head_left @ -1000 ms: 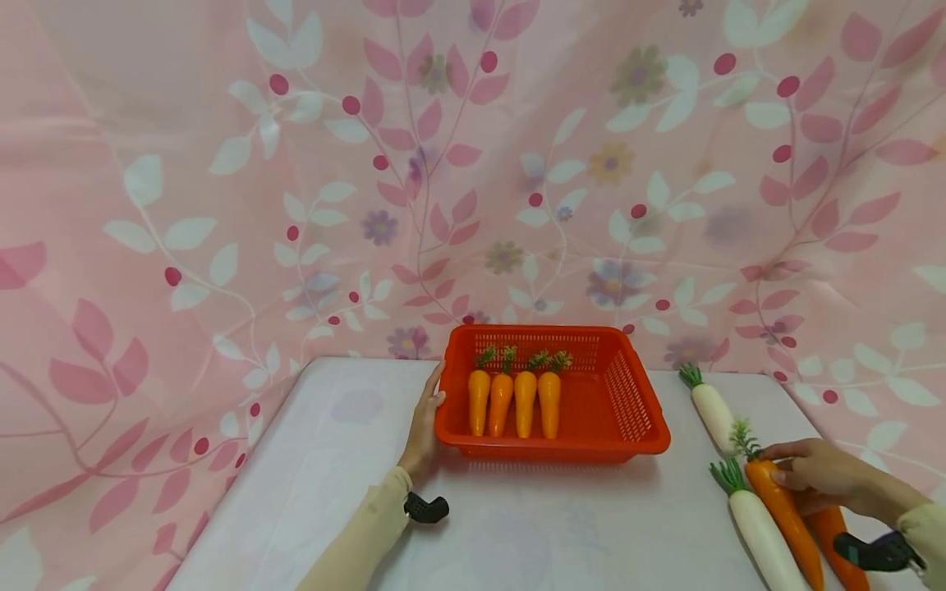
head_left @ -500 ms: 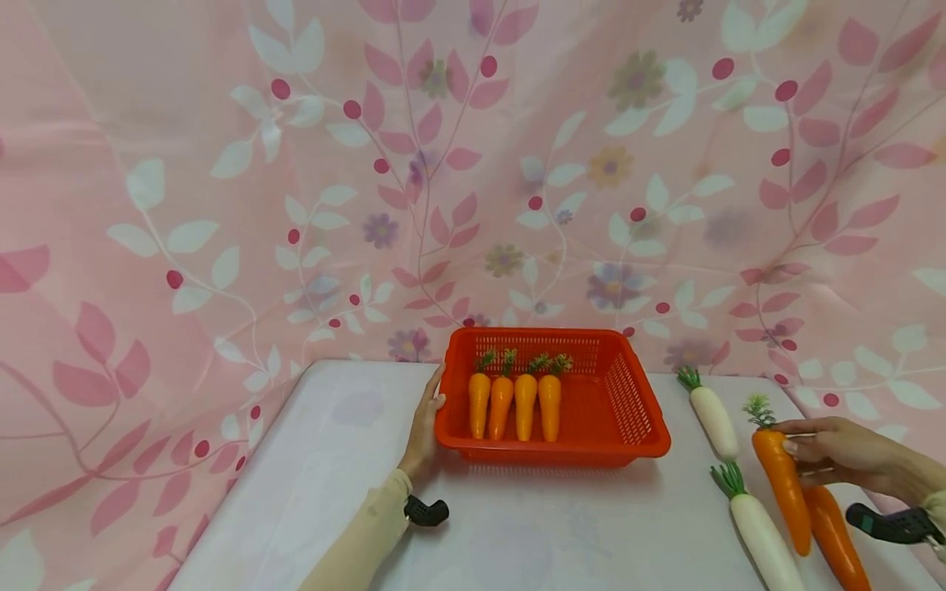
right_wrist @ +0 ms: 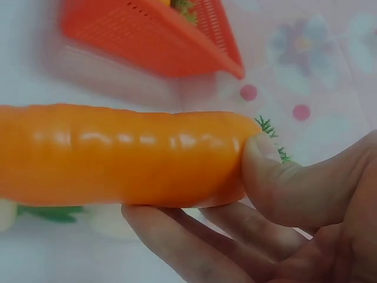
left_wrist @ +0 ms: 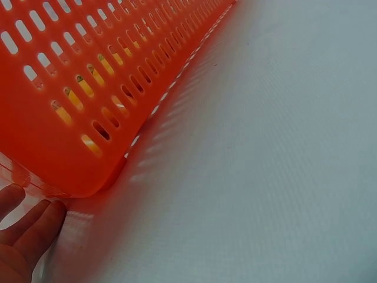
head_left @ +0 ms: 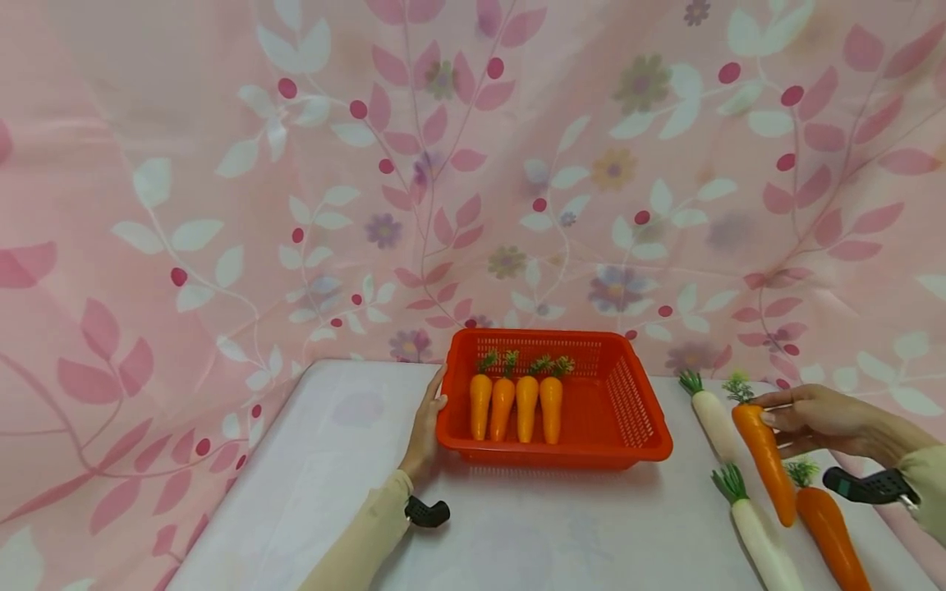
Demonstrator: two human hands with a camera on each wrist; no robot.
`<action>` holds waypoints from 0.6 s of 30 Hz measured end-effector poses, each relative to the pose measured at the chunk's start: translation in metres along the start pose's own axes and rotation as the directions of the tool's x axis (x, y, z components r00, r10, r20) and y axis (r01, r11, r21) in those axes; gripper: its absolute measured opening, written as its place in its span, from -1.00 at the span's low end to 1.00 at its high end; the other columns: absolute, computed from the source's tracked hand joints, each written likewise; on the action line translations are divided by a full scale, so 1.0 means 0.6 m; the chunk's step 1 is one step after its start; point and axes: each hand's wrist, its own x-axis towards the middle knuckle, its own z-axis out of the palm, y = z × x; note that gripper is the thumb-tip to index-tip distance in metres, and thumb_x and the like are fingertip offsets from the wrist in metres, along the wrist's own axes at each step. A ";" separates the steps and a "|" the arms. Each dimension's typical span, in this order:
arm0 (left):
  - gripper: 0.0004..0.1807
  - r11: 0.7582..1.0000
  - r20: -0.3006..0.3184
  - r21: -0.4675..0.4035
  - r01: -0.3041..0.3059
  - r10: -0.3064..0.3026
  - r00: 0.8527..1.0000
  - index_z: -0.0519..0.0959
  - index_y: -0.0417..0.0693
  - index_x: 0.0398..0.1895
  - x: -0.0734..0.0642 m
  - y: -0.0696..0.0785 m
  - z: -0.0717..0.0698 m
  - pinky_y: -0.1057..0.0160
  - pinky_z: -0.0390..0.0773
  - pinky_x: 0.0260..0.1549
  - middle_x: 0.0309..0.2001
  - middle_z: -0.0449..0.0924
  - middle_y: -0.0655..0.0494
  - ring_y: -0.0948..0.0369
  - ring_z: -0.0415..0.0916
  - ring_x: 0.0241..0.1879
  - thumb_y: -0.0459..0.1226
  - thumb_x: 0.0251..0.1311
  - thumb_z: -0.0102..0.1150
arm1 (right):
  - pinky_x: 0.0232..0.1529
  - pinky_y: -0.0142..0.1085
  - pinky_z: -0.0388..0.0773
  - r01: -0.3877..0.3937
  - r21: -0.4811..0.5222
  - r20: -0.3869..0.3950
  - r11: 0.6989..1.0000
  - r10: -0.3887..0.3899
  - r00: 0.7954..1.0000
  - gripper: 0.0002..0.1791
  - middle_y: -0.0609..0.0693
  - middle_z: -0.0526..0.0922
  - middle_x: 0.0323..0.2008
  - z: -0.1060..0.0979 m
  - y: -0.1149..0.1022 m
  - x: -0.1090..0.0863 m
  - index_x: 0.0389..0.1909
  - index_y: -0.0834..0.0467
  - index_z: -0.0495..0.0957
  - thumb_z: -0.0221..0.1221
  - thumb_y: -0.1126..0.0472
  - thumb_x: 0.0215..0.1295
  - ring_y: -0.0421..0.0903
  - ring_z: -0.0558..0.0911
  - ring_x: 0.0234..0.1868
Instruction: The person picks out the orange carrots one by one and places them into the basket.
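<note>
My right hand pinches an orange carrot near its leafy top, thumb on one side and fingers on the other. The carrot is raised, tip slanting down, as it crosses the right wrist view. Below it a second carrot lies on the table, beside a white radish. Another white radish lies farther back. At the left end of a red plastic basket, my left hand rests its straight fingers against the outer wall. Inside the basket several carrots stand in a row on its left side.
A white-covered table carries everything. Behind it hangs a pink floral cloth that comes down close to the basket's back rim. Black wrist cameras sit at both wrists.
My right hand has lifted the carrot off the table beside the radish, moving it up and slightly left, which uncovers the second carrot's leafy top. My left hand and the basket have stayed put.
</note>
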 end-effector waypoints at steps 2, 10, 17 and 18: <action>-0.36 1.000 -0.005 0.010 0.002 -0.002 1.000 0.05 0.29 0.74 0.000 0.000 0.001 -0.25 0.20 0.56 0.74 -0.03 0.16 -0.06 -0.01 0.69 -0.09 0.64 -0.31 | -0.02 0.01 0.79 0.009 -0.017 0.008 1.000 -0.009 1.000 -0.42 0.03 0.79 -0.05 0.001 -0.013 0.005 0.42 0.68 0.12 -0.01 0.35 0.62 0.10 0.83 -0.09; -0.37 1.000 0.003 0.007 0.014 -0.014 1.000 0.04 0.37 0.73 0.001 0.002 0.001 -0.19 0.28 0.54 0.73 0.00 0.21 -0.03 0.05 0.68 -0.09 0.65 -0.34 | 0.00 -0.01 0.79 0.001 -0.092 0.024 0.996 0.001 1.000 -0.39 0.06 0.78 -0.01 0.005 -0.073 0.029 0.45 0.64 0.14 0.04 0.31 0.62 0.09 0.81 -0.08; -0.37 1.000 0.007 0.001 0.003 -0.003 1.000 0.04 0.36 0.73 0.000 0.004 0.001 -0.19 0.28 0.54 0.73 -0.01 0.22 -0.02 0.05 0.68 -0.11 0.65 -0.34 | 0.05 0.03 0.78 -0.027 -0.130 -0.015 0.991 0.026 1.000 -0.32 0.09 0.76 -0.03 0.018 -0.116 0.055 0.49 0.65 0.06 0.05 0.26 0.64 0.12 0.80 -0.05; -0.37 1.000 0.006 -0.001 0.001 -0.001 1.000 0.05 0.35 0.73 0.000 0.005 0.001 -0.20 0.28 0.54 0.73 -0.01 0.22 -0.02 0.05 0.68 -0.12 0.65 -0.33 | 0.05 0.02 0.78 -0.026 -0.133 -0.017 0.991 0.024 1.000 -0.33 0.09 0.75 -0.03 0.021 -0.120 0.059 0.49 0.64 0.07 0.05 0.26 0.64 0.12 0.80 -0.06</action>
